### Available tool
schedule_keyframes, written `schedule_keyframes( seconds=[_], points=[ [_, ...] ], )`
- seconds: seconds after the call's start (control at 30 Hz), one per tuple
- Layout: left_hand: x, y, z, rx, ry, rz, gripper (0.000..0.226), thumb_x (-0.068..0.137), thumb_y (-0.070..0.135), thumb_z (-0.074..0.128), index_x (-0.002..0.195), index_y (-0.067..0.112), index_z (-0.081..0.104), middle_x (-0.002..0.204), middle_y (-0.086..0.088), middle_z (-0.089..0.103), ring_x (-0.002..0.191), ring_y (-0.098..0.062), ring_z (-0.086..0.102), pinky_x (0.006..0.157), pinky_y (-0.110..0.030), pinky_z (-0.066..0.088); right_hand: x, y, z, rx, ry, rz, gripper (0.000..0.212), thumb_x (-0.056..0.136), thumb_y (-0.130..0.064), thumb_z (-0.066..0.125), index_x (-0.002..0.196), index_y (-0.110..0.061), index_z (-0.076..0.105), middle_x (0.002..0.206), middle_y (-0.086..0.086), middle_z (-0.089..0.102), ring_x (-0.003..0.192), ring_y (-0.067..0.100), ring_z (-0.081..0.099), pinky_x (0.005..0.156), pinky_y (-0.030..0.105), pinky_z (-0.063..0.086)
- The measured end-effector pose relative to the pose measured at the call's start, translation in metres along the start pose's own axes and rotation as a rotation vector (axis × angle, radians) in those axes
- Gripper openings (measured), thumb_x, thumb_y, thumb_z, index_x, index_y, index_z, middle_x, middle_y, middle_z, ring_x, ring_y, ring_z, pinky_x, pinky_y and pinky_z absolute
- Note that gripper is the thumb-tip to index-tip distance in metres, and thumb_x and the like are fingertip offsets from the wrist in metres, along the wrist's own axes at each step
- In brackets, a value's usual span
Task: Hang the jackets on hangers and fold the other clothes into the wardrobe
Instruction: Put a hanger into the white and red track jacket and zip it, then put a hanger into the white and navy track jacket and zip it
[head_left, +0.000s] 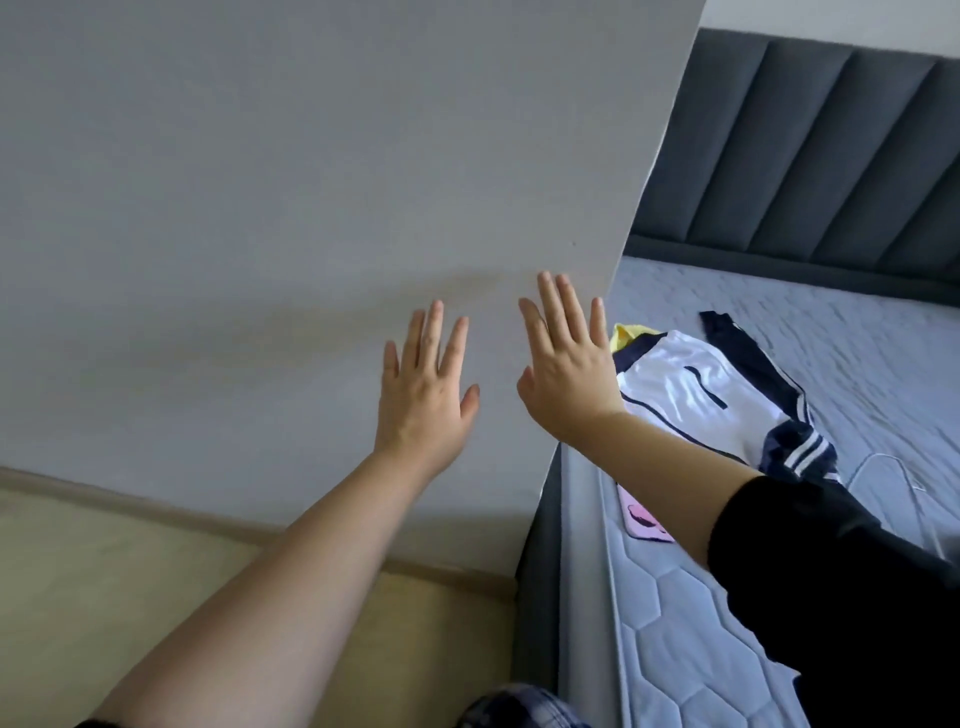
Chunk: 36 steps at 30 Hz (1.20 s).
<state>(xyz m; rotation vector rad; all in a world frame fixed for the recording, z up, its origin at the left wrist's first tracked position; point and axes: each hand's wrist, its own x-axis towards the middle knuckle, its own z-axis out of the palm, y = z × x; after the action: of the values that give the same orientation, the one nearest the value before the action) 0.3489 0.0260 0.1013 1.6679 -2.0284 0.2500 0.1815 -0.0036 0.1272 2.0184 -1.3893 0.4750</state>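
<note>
left hand (423, 395), right hand (569, 374), one white jacket (685, 395)

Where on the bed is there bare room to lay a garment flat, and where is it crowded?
Bare mattress runs between the white and navy jacket and the headboard. The near edge is crowded: the jacket, a yellow garment behind it, a pink flat item and a white wire hanger lie close together.
</note>
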Motion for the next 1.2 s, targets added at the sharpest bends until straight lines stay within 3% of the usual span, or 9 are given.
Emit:
schedule_keyframes(
  seconds=[0.1, 0.3, 0.43, 0.57, 0.77, 0.93, 1.03, 1.1, 1.2],
  points=[
    [-0.024, 0.048, 0.015, 0.022, -0.085, -0.011, 0.071, 0.098, 0.038, 0.04, 0.154, 0.017, 0.001, 0.16, -0.007, -0.011, 0.148, -0.025, -0.008, 0.117, -0.048, 0.004, -0.04, 0.032, 0.001, 0.02, -0.074, 0.002, 0.074, 0.064, -0.015, 0.067, 0.135, -0.003, 0.049, 0.151, 0.019, 0.034, 0.14, 0.035, 0.031, 0.111, 0.055, 0.024],
    [-0.037, 0.136, 0.071, 0.031, -0.231, 0.076, 0.07, 0.097, 0.032, 0.043, 0.154, 0.016, 0.005, 0.161, -0.009, -0.007, 0.148, -0.026, -0.003, 0.117, -0.048, 0.007, -0.124, 0.109, 0.025, 0.113, -0.25, 0.091, 0.073, 0.068, -0.017, 0.067, 0.136, 0.0, 0.044, 0.15, 0.022, 0.033, 0.141, 0.038, 0.028, 0.112, 0.056, 0.024],
    [-0.056, 0.19, 0.122, -0.033, -0.378, 0.147, 0.073, 0.095, 0.026, 0.047, 0.154, 0.017, 0.005, 0.161, -0.009, -0.006, 0.148, -0.025, -0.002, 0.118, -0.047, 0.011, -0.19, 0.148, 0.056, 0.108, -0.483, 0.168, 0.072, 0.082, -0.023, 0.06, 0.144, -0.001, 0.03, 0.157, 0.019, 0.015, 0.146, 0.036, 0.01, 0.117, 0.051, 0.01],
    [-0.081, 0.227, 0.173, -0.065, -0.537, 0.094, 0.073, 0.097, 0.028, 0.044, 0.153, 0.02, -0.001, 0.16, -0.007, -0.01, 0.148, -0.024, -0.004, 0.118, -0.047, 0.01, -0.254, 0.172, 0.084, 0.141, -0.695, 0.262, 0.069, 0.088, -0.023, 0.051, 0.147, -0.005, 0.021, 0.159, 0.014, -0.001, 0.147, 0.031, -0.004, 0.118, 0.049, 0.001],
    [-0.129, 0.249, 0.235, -0.008, -0.829, 0.004, 0.075, 0.097, 0.049, 0.04, 0.152, 0.03, -0.009, 0.16, -0.007, -0.012, 0.147, -0.028, -0.008, 0.116, -0.055, 0.005, -0.319, 0.204, 0.11, 0.126, -0.883, 0.428, 0.075, 0.09, -0.025, 0.049, 0.151, -0.015, 0.007, 0.159, 0.011, -0.008, 0.147, 0.028, -0.004, 0.116, 0.052, 0.01],
    [-0.151, 0.245, 0.253, 0.074, -0.801, 0.019, 0.07, 0.096, 0.058, 0.027, 0.151, 0.034, -0.008, 0.16, -0.003, -0.014, 0.147, -0.024, -0.014, 0.115, -0.056, -0.002, -0.32, 0.229, 0.128, 0.187, -0.874, 0.637, 0.087, 0.084, -0.025, 0.064, 0.151, -0.028, 0.007, 0.159, 0.01, -0.01, 0.146, 0.028, 0.0, 0.111, 0.053, 0.022],
    [-0.156, 0.239, 0.254, 0.061, -0.761, 0.034, 0.067, 0.097, 0.057, 0.026, 0.152, 0.034, -0.006, 0.161, -0.001, -0.013, 0.147, -0.022, -0.013, 0.116, -0.052, -0.002, -0.312, 0.238, 0.139, 0.259, -0.946, 0.748, 0.063, 0.082, -0.018, 0.063, 0.137, -0.027, 0.033, 0.153, 0.013, 0.016, 0.138, 0.031, 0.021, 0.106, 0.049, 0.03],
    [-0.16, 0.236, 0.254, 0.039, -0.733, 0.03, 0.066, 0.097, 0.056, 0.027, 0.152, 0.034, -0.003, 0.161, 0.0, -0.01, 0.148, -0.02, -0.012, 0.117, -0.05, -0.002, -0.307, 0.24, 0.142, 0.226, -0.896, 0.714, 0.039, 0.084, -0.009, 0.055, 0.122, -0.016, 0.048, 0.13, 0.012, 0.046, 0.117, 0.033, 0.044, 0.102, 0.043, 0.034],
    [-0.16, 0.233, 0.254, -0.03, -0.695, 0.013, 0.065, 0.097, 0.051, 0.033, 0.153, 0.033, 0.004, 0.161, 0.002, -0.004, 0.148, -0.018, -0.007, 0.117, -0.048, 0.0, -0.297, 0.237, 0.133, 0.312, -0.832, 0.662, 0.026, 0.081, -0.002, 0.049, 0.104, -0.011, 0.053, 0.102, 0.013, 0.059, 0.102, 0.035, 0.054, 0.083, 0.034, 0.041]
  ],
)
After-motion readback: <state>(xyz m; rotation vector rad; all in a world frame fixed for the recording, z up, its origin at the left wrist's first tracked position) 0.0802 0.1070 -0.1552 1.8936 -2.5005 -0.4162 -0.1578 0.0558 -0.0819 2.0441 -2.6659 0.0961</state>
